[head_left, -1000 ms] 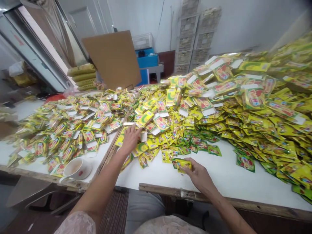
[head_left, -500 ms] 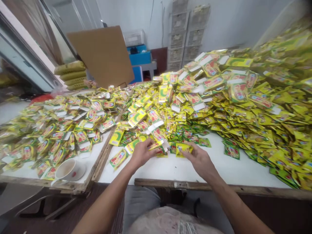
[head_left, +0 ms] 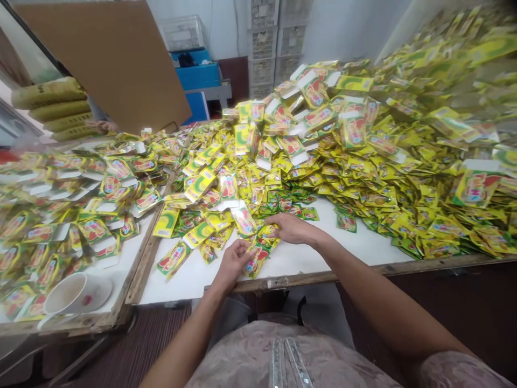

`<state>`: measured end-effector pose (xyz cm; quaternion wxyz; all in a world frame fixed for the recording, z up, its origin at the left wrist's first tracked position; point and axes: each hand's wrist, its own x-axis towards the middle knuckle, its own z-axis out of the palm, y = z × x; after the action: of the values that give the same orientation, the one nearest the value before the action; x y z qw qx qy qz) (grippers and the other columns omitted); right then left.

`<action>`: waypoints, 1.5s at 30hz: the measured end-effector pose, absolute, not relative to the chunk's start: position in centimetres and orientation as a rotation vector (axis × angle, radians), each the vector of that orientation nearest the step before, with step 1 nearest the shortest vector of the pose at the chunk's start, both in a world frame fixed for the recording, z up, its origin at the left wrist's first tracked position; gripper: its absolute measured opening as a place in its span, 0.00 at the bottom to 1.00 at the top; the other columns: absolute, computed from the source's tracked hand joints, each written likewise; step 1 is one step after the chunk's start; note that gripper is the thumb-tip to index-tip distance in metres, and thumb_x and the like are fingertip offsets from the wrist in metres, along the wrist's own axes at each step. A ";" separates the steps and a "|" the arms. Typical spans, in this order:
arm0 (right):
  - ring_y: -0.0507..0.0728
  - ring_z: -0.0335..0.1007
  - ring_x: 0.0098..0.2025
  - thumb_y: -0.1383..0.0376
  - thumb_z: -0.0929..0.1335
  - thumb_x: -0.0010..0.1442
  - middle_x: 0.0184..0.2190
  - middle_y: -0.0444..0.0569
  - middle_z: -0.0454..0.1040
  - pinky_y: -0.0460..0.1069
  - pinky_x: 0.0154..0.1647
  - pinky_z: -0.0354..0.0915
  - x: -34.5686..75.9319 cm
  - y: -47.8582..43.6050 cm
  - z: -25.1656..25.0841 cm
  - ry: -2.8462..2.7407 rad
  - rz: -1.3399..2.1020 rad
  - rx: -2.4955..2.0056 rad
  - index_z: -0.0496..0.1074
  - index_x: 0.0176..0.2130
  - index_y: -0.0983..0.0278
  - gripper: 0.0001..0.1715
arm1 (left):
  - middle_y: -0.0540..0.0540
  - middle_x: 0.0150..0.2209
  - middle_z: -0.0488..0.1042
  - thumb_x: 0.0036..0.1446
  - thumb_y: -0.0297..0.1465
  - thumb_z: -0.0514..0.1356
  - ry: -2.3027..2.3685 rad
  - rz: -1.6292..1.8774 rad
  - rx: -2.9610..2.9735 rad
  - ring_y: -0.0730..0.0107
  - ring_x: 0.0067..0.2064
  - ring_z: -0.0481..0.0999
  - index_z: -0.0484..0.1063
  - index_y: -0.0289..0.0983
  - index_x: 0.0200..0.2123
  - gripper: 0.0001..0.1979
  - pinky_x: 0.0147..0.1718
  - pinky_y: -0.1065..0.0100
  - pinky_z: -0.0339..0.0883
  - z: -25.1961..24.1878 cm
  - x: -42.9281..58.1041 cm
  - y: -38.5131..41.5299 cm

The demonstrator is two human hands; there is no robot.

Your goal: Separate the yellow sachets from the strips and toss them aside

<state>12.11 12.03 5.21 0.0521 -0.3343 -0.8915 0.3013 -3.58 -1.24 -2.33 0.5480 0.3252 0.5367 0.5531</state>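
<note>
Near the table's front edge my left hand [head_left: 233,263] is closed around a small yellow-green box [head_left: 257,260] with a red picture on its face. The box is tilted, its upper end toward my right hand [head_left: 291,228]. That hand pinches a yellow sachet [head_left: 267,233] against the box's upper end. My fingers partly cover this spot, so how far the sachet is inside cannot be told. Just behind the hands lies another box with a white flap [head_left: 243,218]. Green sachets [head_left: 283,202] are spread beyond it.
A large heap of yellow sachets [head_left: 379,188] rises at the right, with boxes on top. Many boxes [head_left: 92,231] cover the left table, where a white cup [head_left: 75,293] stands near the front edge. A wooden strip [head_left: 151,242] divides the tables. Cardboard [head_left: 117,64] leans behind.
My right hand has brought the yellow sachet leftward to the box in my left hand. The box is now turned more upright and nearer the table edge. The head view has shifted right.
</note>
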 end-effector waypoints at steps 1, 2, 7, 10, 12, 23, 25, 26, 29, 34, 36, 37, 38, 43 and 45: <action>0.64 0.71 0.46 0.64 0.71 0.49 0.42 0.51 0.77 0.53 0.44 0.64 12.0 12.2 5.1 -2.721 0.910 -1.007 0.76 0.42 0.60 0.17 | 0.54 0.24 0.70 0.39 0.40 0.70 1.255 1.316 0.749 0.78 0.26 0.68 0.65 0.35 0.30 0.21 0.28 0.74 0.61 -2.3 -3.5 -1.3; 0.64 0.71 0.46 0.64 0.71 0.49 0.42 0.51 0.77 0.52 0.44 0.64 11.9 12.3 5.1 -2.728 0.894 -1.004 0.76 0.41 0.59 0.16 | 0.54 0.23 0.70 0.39 0.40 0.70 1.245 1.324 0.729 0.78 0.25 0.68 0.65 0.35 0.29 0.21 0.28 0.75 0.61 -2.3 -3.4 -1.3; 0.62 0.70 0.40 0.67 0.71 0.48 0.35 0.50 0.77 0.50 0.37 0.61 11.2 11.8 5.6 -2.795 0.851 -0.928 0.77 0.36 0.60 0.12 | 0.53 0.25 0.72 0.40 0.38 0.70 1.194 1.341 0.669 0.78 0.26 0.70 0.66 0.35 0.30 0.19 0.28 0.75 0.62 -2.0 -3.1 -1.4; 0.56 0.67 0.32 0.66 0.72 0.47 0.28 0.45 0.74 0.46 0.30 0.55 10.5 11.3 5.8 -2.733 0.935 -0.936 0.74 0.32 0.61 0.08 | 0.50 0.31 0.76 0.41 0.36 0.70 1.137 1.285 0.692 0.73 0.32 0.74 0.69 0.35 0.35 0.19 0.34 0.72 0.66 -1.9 -3.3 -1.4; 0.53 0.63 0.29 0.66 0.72 0.46 0.25 0.42 0.70 0.45 0.28 0.53 10.1 11.0 5.5 -2.613 0.927 -0.986 0.71 0.29 0.62 0.08 | 0.48 0.33 0.77 0.39 0.35 0.70 1.112 1.229 0.720 0.70 0.34 0.75 0.71 0.35 0.37 0.21 0.37 0.70 0.67 -1.9 -3.4 -1.4; 0.55 0.65 0.33 0.70 0.65 0.57 0.30 0.49 0.71 0.47 0.34 0.58 9.9 9.1 2.3 -2.620 0.644 -0.534 0.69 0.32 0.63 0.04 | 0.46 0.34 0.78 0.34 0.29 0.72 1.055 1.188 0.718 0.65 0.36 0.77 0.73 0.33 0.37 0.23 0.39 0.66 0.69 -1.5 -4.3 -1.5; 0.55 0.66 0.34 0.70 0.65 0.56 0.29 0.48 0.72 0.47 0.35 0.58 9.9 8.9 2.6 -2.627 0.671 -0.551 0.70 0.32 0.63 0.04 | 0.46 0.34 0.78 0.35 0.29 0.72 1.050 1.205 0.718 0.65 0.36 0.77 0.73 0.33 0.37 0.22 0.39 0.66 0.69 -1.4 -4.2 -1.5; 0.55 0.67 0.34 0.69 0.65 0.56 0.30 0.48 0.73 0.48 0.36 0.58 9.9 8.8 2.9 -2.614 0.707 -0.579 0.70 0.33 0.63 0.04 | 0.46 0.34 0.78 0.36 0.30 0.72 1.053 1.214 0.715 0.66 0.35 0.77 0.73 0.33 0.37 0.22 0.39 0.65 0.69 -1.4 -4.2 -1.4; 0.56 0.68 0.39 0.66 0.68 0.56 0.31 0.47 0.75 0.50 0.42 0.57 9.6 8.5 3.9 -2.565 0.764 -0.662 0.72 0.37 0.62 0.06 | 0.47 0.31 0.78 0.37 0.31 0.71 1.064 1.214 0.729 0.67 0.33 0.76 0.73 0.33 0.38 0.21 0.38 0.65 0.69 -1.7 -4.2 -1.4; 0.59 0.67 0.43 0.70 0.67 0.55 0.34 0.50 0.75 0.57 0.49 0.51 8.9 7.5 4.0 -2.739 0.701 -0.678 0.73 0.29 0.63 0.05 | 0.48 0.31 0.77 0.38 0.31 0.70 1.083 1.214 0.829 0.68 0.33 0.75 0.73 0.33 0.35 0.17 0.35 0.69 0.68 -2.3 -4.3 -1.3; 0.60 0.66 0.47 0.66 0.67 0.57 0.34 0.49 0.75 0.58 0.52 0.50 8.8 7.1 3.7 -2.802 0.777 -0.647 0.73 0.29 0.63 0.06 | 0.47 0.32 0.77 0.39 0.31 0.69 1.101 1.221 0.873 0.68 0.33 0.74 0.73 0.33 0.35 0.17 0.34 0.70 0.67 -2.4 -4.3 -1.3; 0.60 0.65 0.50 0.63 0.68 0.57 0.34 0.49 0.75 0.58 0.53 0.49 8.9 7.0 3.5 -2.824 0.810 -0.636 0.73 0.30 0.62 0.06 | 0.47 0.32 0.77 0.40 0.31 0.69 1.104 1.219 0.889 0.68 0.33 0.74 0.73 0.33 0.35 0.17 0.34 0.70 0.66 -2.4 -4.3 -1.3; 0.61 0.63 0.53 0.60 0.69 0.55 0.34 0.49 0.76 0.59 0.54 0.49 9.0 6.9 3.4 -2.840 0.829 -0.637 0.73 0.31 0.62 0.07 | 0.47 0.32 0.76 0.40 0.31 0.69 1.106 1.219 0.898 0.69 0.33 0.74 0.73 0.33 0.37 0.18 0.33 0.71 0.66 -2.5 -4.3 -1.3; 0.63 0.60 0.57 0.59 0.72 0.51 0.38 0.49 0.77 0.63 0.58 0.42 9.7 6.5 3.1 -2.780 0.829 -0.726 0.73 0.36 0.60 0.11 | 0.47 0.32 0.77 0.39 0.32 0.69 1.132 1.225 0.839 0.67 0.33 0.74 0.72 0.32 0.40 0.22 0.33 0.70 0.66 -2.5 -4.4 -1.6; 0.62 0.60 0.57 0.63 0.70 0.53 0.36 0.49 0.77 0.64 0.59 0.38 9.9 6.3 2.9 -2.702 0.739 -0.789 0.73 0.36 0.60 0.08 | 0.46 0.33 0.77 0.39 0.33 0.70 1.127 1.213 0.810 0.66 0.35 0.75 0.72 0.33 0.40 0.23 0.35 0.68 0.67 -2.5 -4.3 -1.7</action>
<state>9.91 6.26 2.86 0.1157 -0.2693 -0.9222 0.2521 -4.28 -1.66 -2.47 0.6046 0.3501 0.4871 0.5240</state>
